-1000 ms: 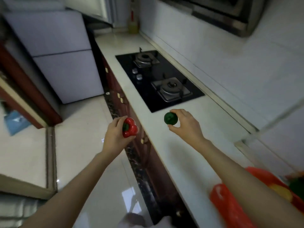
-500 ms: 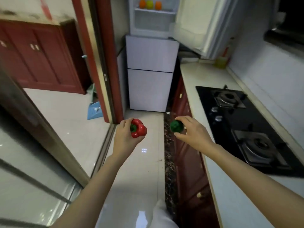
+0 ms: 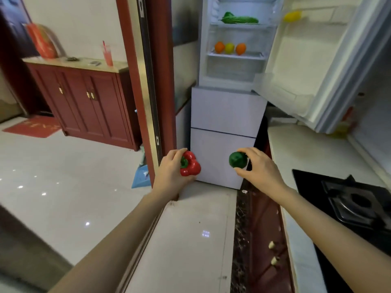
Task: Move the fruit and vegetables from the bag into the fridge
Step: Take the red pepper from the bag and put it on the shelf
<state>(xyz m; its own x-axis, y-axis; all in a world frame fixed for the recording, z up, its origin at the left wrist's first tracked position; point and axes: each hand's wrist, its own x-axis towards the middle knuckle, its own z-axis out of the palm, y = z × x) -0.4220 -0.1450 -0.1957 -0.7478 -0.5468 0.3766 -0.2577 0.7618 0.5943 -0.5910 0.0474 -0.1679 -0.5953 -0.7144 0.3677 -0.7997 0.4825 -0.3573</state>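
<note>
From the head camera, the left hand (image 3: 172, 176) gripped a red pepper (image 3: 189, 164), fingers curled round its side with the green stem end facing the camera, and the right hand (image 3: 259, 168) pinched a round green fruit (image 3: 238, 160) between thumb and fingertips. Both were held out in front at about chest height, the pepper at 11 o'clock of the view's centre and the green fruit at 1 o'clock, well apart from each other. The fridge (image 3: 227, 115) stood ahead at 12 o'clock with its upper door (image 3: 317, 66) swung open to the right. On its shelves lay a long green vegetable (image 3: 240, 19) above and two oranges either side of a yellow fruit (image 3: 229, 48) below; something yellow (image 3: 292, 16) sat in the door rack. The counter (image 3: 306, 157) and stove (image 3: 355, 199) ran along at 3 o'clock. The bag was out of view. Judging by this, the step was carrying both items to the open compartment. To do it well, the person should probably close the gap to the fridge, keep clear of the open door's edge, raise each hand in turn to a shelf with free room, and set each piece down flat, since the round fruit could roll off.
</note>
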